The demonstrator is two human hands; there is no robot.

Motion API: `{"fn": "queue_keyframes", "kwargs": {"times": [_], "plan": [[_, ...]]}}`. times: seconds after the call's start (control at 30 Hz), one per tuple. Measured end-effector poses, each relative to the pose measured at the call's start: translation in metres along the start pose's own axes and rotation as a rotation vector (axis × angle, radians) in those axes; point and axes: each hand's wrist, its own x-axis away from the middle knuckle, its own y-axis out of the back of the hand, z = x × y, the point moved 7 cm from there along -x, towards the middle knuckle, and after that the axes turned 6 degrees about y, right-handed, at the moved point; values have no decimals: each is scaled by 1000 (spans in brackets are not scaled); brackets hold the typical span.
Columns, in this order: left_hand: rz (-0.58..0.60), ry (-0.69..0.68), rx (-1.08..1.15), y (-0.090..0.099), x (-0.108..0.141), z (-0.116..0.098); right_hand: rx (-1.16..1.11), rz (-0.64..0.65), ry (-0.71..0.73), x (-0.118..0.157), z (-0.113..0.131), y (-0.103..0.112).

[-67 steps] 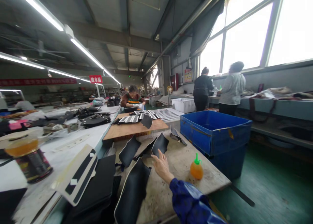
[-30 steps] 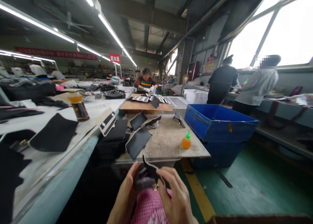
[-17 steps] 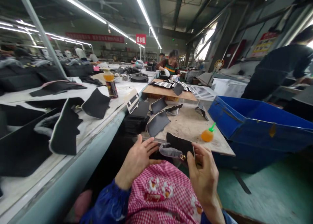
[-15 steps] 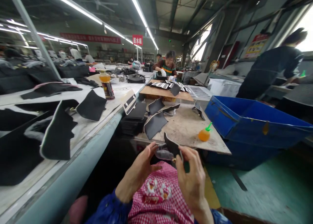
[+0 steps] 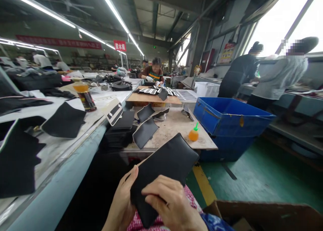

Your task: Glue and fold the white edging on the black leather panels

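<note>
Shows, far left of the fingers, a notched black panel tilted on the white-topped bench. Has a pointed black panel lying nearer the fingers, and past it a dark-labelled bottle of orange liquid. Leans a cream template with black bars by a stack of black sheets, ahead and slightly left of the left fingers. Clamps the left edge of a black leather-look panel in the left hand, with the thumb on its face. Has curved black panels ahead of the fingers on the low bench, and beyond them a wooden board and a person in a striped top. Slants the held panel up and right from the left fingers. Bends the right hand over its lower face, thumb and forefinger close together; hard to say whether pinching anything. Shows an orange squeeze bottle with a green nozzle ahead and right of the fingers, then a blue bin, and nearer, right of the right fingers, a cardboard box
</note>
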Motion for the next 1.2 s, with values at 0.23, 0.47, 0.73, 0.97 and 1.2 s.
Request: {"fn": "queue_keyframes", "kwargs": {"times": [0.23,0.47,0.73,0.97,1.2], "plan": [[9,16,-228,-11,30,-5,602,-123,19,1,-5,75],[63,-81,-444,-11,49,-13,641,-32,37,3,-3,70],[25,-124,-662,2,50,-16,517,-85,2,10,0,74],[1,-152,-830,-3,52,-18,514,-65,25,18,15,73],[-30,-106,-712,-10,52,-16,628,71,231,33,44,68]]}}
